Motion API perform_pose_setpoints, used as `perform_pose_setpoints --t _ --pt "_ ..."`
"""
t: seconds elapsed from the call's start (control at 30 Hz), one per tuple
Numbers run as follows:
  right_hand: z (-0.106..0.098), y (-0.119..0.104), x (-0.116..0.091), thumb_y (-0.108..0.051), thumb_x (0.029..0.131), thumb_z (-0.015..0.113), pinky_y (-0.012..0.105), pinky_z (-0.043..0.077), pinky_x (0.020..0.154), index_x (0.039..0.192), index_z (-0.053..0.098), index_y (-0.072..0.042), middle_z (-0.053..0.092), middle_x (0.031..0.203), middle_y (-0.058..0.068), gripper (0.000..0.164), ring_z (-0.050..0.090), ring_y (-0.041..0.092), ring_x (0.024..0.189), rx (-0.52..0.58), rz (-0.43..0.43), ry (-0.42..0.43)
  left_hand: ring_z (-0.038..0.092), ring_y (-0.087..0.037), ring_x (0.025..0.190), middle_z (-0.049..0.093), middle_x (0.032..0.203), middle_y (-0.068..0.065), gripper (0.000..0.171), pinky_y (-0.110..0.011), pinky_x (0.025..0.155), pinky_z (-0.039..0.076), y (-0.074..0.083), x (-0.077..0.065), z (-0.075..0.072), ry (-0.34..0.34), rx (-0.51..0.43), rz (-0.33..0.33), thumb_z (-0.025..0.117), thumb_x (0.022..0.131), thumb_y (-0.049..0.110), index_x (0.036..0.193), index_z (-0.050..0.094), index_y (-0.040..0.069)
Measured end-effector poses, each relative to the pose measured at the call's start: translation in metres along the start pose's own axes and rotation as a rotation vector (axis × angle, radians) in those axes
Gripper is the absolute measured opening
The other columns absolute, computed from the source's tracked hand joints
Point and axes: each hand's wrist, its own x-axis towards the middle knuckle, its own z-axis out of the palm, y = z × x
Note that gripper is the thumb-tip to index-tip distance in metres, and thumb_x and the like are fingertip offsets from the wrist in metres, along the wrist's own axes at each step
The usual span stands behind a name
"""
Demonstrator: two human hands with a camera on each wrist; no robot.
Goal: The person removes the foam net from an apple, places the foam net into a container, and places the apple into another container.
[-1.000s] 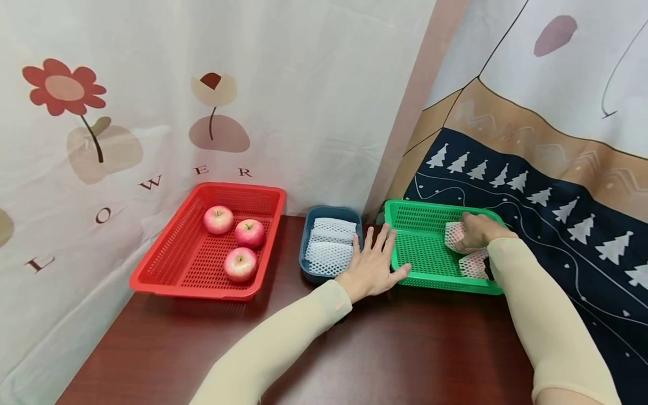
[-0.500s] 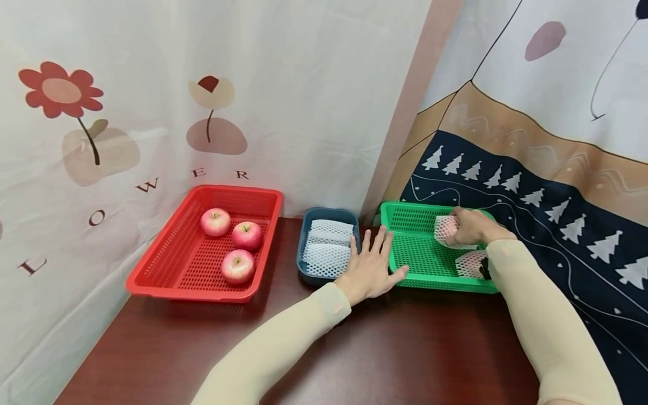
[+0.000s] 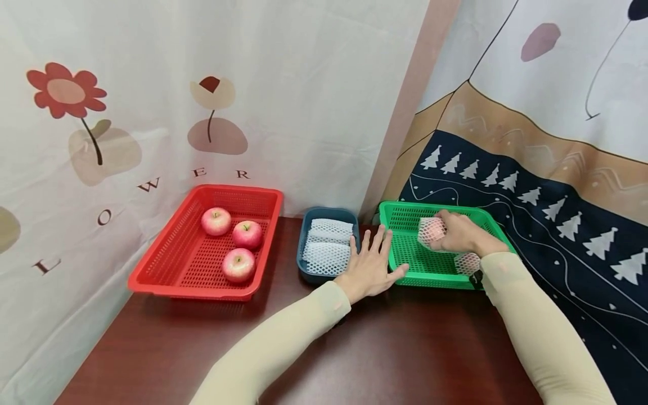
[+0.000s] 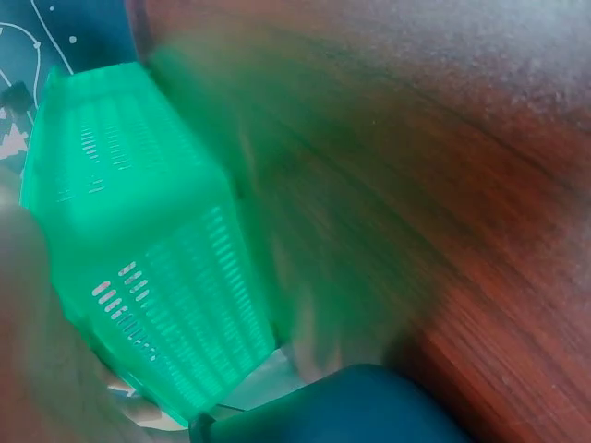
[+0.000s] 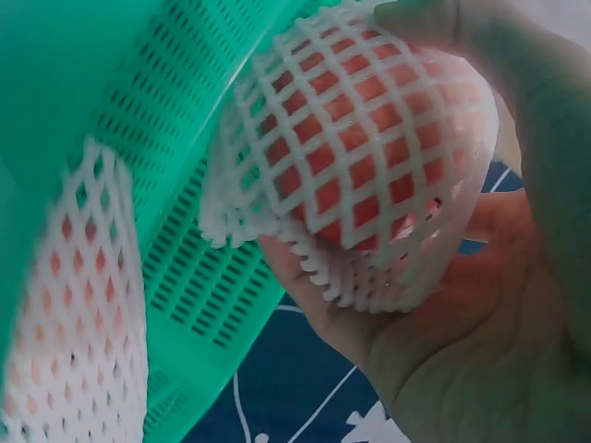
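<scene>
My right hand (image 3: 460,232) grips an apple in a white foam net (image 5: 355,148) over the green basket (image 3: 407,275). In the right wrist view the thumb lies on one side of the netted fruit and the fingers curve round the other. A second netted apple (image 5: 78,314) sits in the basket at its right end, partly hidden by my wrist in the head view. My left hand (image 3: 369,269) has its fingers spread straight between the blue tub (image 3: 302,247) and the basket's left end, fingertips right at the green rim. White foam nets (image 3: 328,256) lie stacked in the tub.
To the left stands a red basket (image 3: 167,270) with 3 bare apples (image 3: 238,265). All the containers rest on a dark wooden table (image 3: 405,349). A printed curtain (image 3: 304,112) hangs close behind them.
My right hand has moved left inside the green basket with the netted apple, from its right end toward the middle. The left hand has stayed in place with its fingers spread.
</scene>
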Motion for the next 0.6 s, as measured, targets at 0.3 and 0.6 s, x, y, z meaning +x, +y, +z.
perform_pose_setpoints --t 0.3,0.6 --pt "0.009 -0.024 -0.013 -0.033 0.096 0.092 0.066 0.061 0.106 0.168 0.044 0.001 0.068 0.147 0.033 0.092 0.070 0.046 0.125 0.073 -0.050 0.091 0.015 -0.041 0.185 0.008 0.200 -0.004 0.099 -0.075 0.146 0.013 -0.008 -0.007 -0.005 -0.006 -0.045 0.016 0.032 0.115 0.084 0.189 0.013 0.021" --pt "0.014 -0.049 -0.026 -0.037 0.097 0.090 0.060 0.063 0.101 0.166 0.046 -0.005 0.069 0.147 0.026 0.088 0.070 0.041 0.121 0.095 -0.102 0.175 0.020 -0.039 0.184 0.019 0.198 -0.005 0.094 -0.072 0.147 0.017 -0.023 -0.032 -0.027 0.029 -0.049 0.040 0.036 0.116 0.081 0.187 0.027 0.021"
